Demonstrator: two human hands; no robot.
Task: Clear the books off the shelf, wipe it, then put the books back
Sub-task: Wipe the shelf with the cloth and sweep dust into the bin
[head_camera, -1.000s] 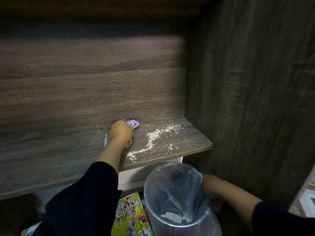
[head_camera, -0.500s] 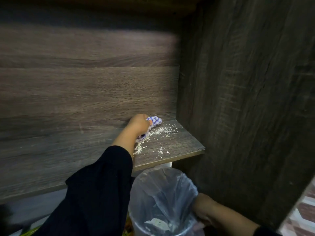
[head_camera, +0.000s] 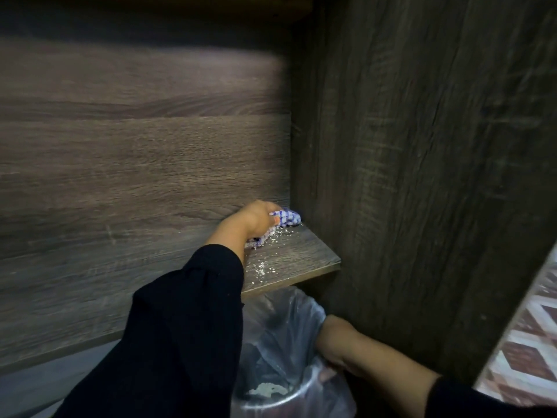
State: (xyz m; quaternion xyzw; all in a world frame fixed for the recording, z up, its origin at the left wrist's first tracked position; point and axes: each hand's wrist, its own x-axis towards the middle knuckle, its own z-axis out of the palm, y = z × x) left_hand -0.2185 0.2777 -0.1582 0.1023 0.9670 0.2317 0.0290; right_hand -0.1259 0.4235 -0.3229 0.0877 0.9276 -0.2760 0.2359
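My left hand grips a bunched blue-and-white checked cloth on the dark wooden shelf, pressed into the back right corner where the shelf meets the side panel. White crumbs lie scattered on the shelf in front of the cloth. Below the shelf's front edge, my right hand holds the rim of a bin lined with a clear plastic bag; a small heap of white crumbs lies inside it. No books show on the shelf.
A tall dark wooden side panel closes the shelf on the right. The wooden back panel rises behind. Patterned floor tiles show at the far right.
My left hand has swept the cloth rightward along the shelf into the back right corner, gathering the crumbs. The bin stays held under the shelf edge.
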